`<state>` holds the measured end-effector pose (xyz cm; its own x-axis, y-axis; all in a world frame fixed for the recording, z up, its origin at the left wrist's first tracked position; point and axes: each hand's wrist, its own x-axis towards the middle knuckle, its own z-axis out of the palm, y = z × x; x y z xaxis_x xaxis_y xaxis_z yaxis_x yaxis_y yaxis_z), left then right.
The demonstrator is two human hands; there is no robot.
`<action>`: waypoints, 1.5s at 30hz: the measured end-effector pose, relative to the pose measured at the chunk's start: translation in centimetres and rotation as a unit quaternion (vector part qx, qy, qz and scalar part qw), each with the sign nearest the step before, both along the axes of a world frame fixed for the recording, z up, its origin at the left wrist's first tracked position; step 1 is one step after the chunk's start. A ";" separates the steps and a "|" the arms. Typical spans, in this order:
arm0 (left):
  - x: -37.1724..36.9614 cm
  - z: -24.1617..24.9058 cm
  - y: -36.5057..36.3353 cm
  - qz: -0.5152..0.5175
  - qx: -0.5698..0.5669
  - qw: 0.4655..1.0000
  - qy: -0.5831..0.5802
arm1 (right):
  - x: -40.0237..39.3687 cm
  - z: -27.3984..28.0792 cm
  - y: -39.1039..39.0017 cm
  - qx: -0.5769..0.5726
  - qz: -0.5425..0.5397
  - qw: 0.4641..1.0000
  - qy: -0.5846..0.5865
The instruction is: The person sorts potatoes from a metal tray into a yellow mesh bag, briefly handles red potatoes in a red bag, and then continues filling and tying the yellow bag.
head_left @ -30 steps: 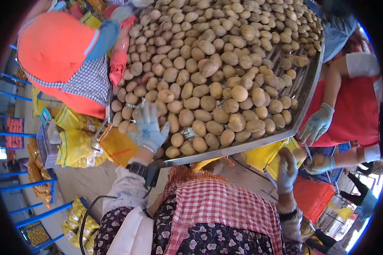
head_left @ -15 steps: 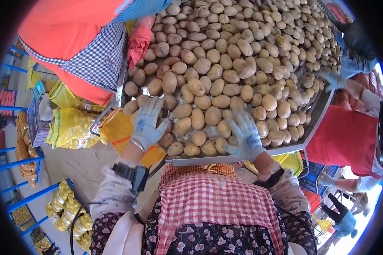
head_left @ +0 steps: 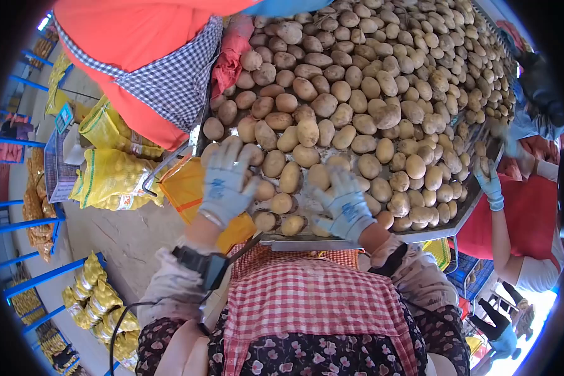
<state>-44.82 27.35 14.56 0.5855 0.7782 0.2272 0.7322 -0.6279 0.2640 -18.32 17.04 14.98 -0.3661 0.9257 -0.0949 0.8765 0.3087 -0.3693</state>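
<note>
A metal sorting table [head_left: 307, 243] carries a thick spread of potatoes [head_left: 370, 166]. Both hands wear pale blue-white gloves. My left hand [head_left: 227, 185] lies with fingers spread over potatoes at the near left corner, its fingertips against a few of them. To the right, my right hand [head_left: 344, 203] rests fingers apart on potatoes by the near edge, touching one at its fingertips. Between the hands a few potatoes sit more loosely, with bare metal showing around them. Neither hand is wrapped round a potato.
A person in a red-orange garment and checked apron [head_left: 169, 81] stands at the left side. Another person's gloved hand [head_left: 489, 185] holds a potato at the right edge. Yellow mesh sacks [head_left: 116, 178] and a purple crate [head_left: 59, 166] stand at the left.
Potatoes between my hands have shifted and more metal shows there. My right hand has moved slightly left. The co-worker's hand at right now holds a potato over the edge.
</note>
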 end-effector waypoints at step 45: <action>15.3 -0.5 14.2 0.005 0.163 0.986 0.021 | 5.3 1.0 2.2 -0.200 -0.331 0.451 0.805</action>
<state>-29.51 41.54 14.06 0.5922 0.6737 0.4421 0.7446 -0.6672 0.0192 -13.01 19.27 15.97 0.0850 0.9093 -0.4074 -0.7745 -0.1969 -0.6011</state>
